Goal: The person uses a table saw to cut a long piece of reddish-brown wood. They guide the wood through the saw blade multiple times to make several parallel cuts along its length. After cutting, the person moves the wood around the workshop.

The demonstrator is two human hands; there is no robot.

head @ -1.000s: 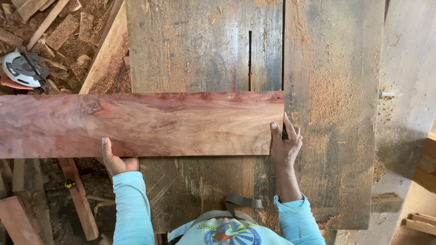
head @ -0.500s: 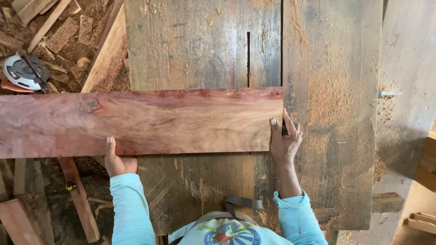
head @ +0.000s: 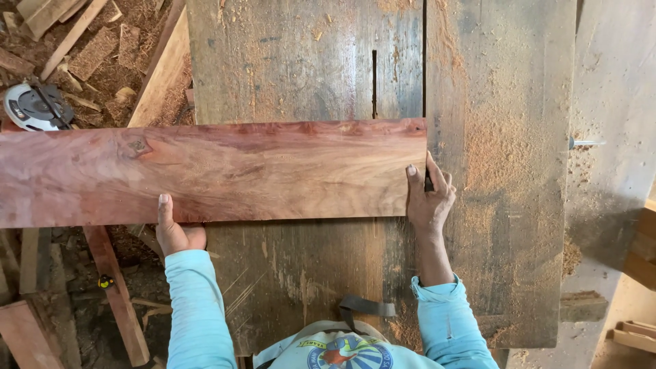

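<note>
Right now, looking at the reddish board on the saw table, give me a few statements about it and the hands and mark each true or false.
1. The reddish board lies across the worn table. True.
2. The right hand grips the board's right end. True.
3. The left hand rests on the circular saw. False: it holds the board's near edge; the saw lies on the floor, far left.
4. The board covers the whole blade slot. False: part of the slot shows beyond its far edge.
5. Sawdust lies on the table. True.
</note>
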